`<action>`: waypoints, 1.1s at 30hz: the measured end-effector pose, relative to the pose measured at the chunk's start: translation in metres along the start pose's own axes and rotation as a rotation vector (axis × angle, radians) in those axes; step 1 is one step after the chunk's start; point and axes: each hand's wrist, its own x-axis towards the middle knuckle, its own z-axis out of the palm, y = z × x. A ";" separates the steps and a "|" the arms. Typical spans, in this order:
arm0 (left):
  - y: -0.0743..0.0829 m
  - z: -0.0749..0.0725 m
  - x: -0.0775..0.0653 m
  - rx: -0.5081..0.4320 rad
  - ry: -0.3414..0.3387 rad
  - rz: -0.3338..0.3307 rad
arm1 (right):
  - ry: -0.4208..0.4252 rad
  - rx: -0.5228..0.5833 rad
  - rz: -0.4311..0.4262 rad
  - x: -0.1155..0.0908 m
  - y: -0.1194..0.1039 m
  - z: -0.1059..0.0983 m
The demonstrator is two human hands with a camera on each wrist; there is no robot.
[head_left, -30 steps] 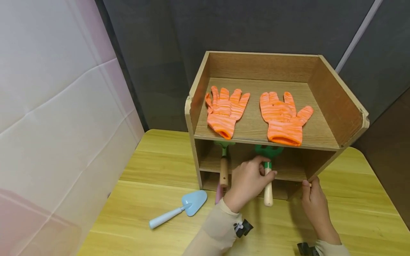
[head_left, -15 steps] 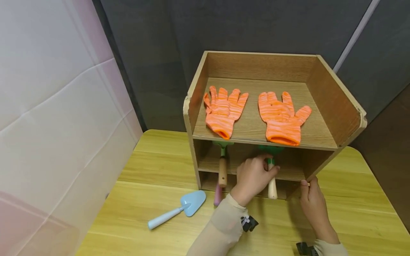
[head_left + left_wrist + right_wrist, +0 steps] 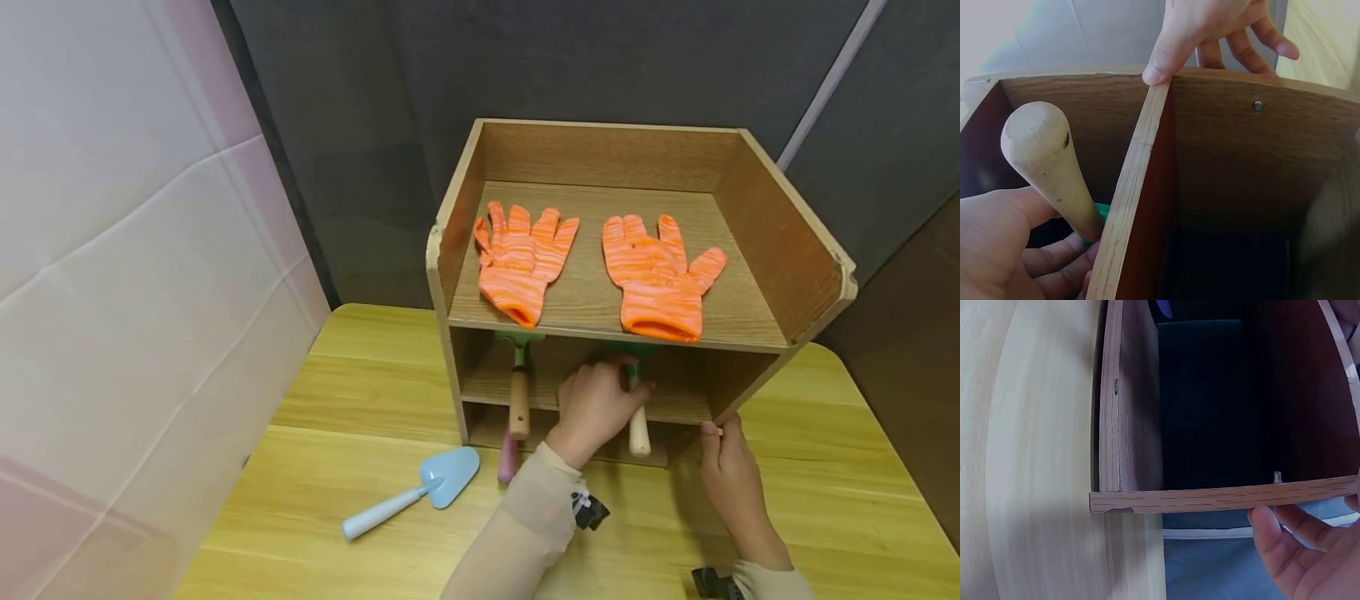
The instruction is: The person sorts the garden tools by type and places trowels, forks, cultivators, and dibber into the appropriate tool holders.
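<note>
In the head view my left hand (image 3: pixel 596 408) grips a hand fork (image 3: pixel 640 433) by its pale wooden handle, close to the green neck. Its green head lies inside the middle compartment of the wooden shelf unit (image 3: pixel 547 327), mostly hidden under the top board. The left wrist view shows the handle's rounded end (image 3: pixel 1036 128) jutting outward, beside the shelf board (image 3: pixel 1132 187). At the unit's right side, my right hand (image 3: pixel 738 487) rests its thumb on the front edge, its other fingers loosely spread along the outer face.
Two orange gloves (image 3: pixel 528 262) lie on the top board. A green-headed tool (image 3: pixel 519 400) with a wooden handle sticks out of the middle compartment, a pink handle (image 3: pixel 507 458) from the lower one. A light blue trowel (image 3: pixel 416 492) lies on the table (image 3: pixel 300 500).
My left hand has pushed the hand fork deeper into the middle compartment, its green head slipping under the top board. My right hand stays at the unit's side.
</note>
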 end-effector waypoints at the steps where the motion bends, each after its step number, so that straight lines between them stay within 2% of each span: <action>1: 0.000 0.000 0.001 0.009 -0.003 -0.001 | 0.000 0.001 0.001 0.000 0.000 0.000; 8: 0.001 0.003 0.010 0.019 -0.031 -0.023 | 0.002 -0.008 0.010 0.000 0.001 0.000; 14: 0.002 0.002 0.013 0.082 -0.020 -0.017 | -0.005 -0.012 0.007 -0.001 0.002 0.001; 23: 0.005 0.005 0.019 0.142 -0.040 -0.054 | -0.012 -0.012 0.020 -0.001 0.002 0.001; 33: 0.003 0.007 0.020 0.163 -0.054 -0.038 | -0.032 -0.013 0.029 0.000 0.001 -0.001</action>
